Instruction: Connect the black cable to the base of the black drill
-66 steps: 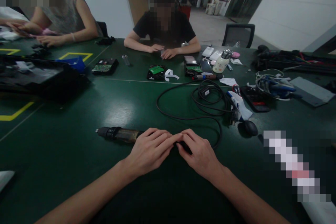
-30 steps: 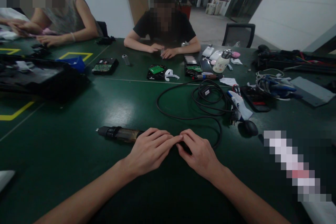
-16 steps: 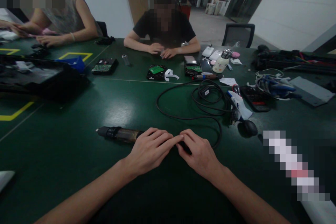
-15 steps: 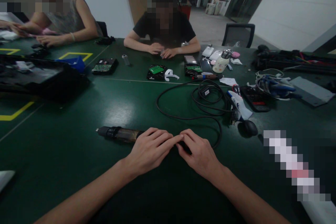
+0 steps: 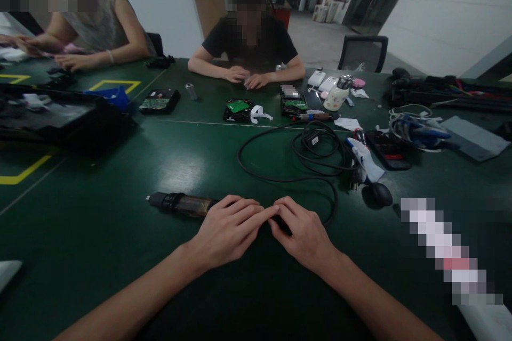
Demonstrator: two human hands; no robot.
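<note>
An electric screwdriver point(image 5: 184, 204), dark with a brownish barrel, lies on the green table point(image 5: 132, 256) with its bit pointing left. My left hand point(image 5: 234, 229) is draped over its rear end, fingers bent over it and hiding that part. My right hand point(image 5: 304, 229) is curled close by, and its fingertips meet the left index finger. A black power cord point(image 5: 335, 197) runs from behind the right hand into loose coils further back. What lies under the right fingers is mostly hidden; a dark piece shows between the hands.
Hard drives point(image 5: 160, 101) and a small metal cylinder point(image 5: 191, 90) stand further back. Two people sit across the table, hands on small items. At right lie a black mouse-like object point(image 5: 378, 194), a glue tube point(image 5: 365, 160), a dark case point(image 5: 388, 150) and blue-grey cables point(image 5: 420, 132).
</note>
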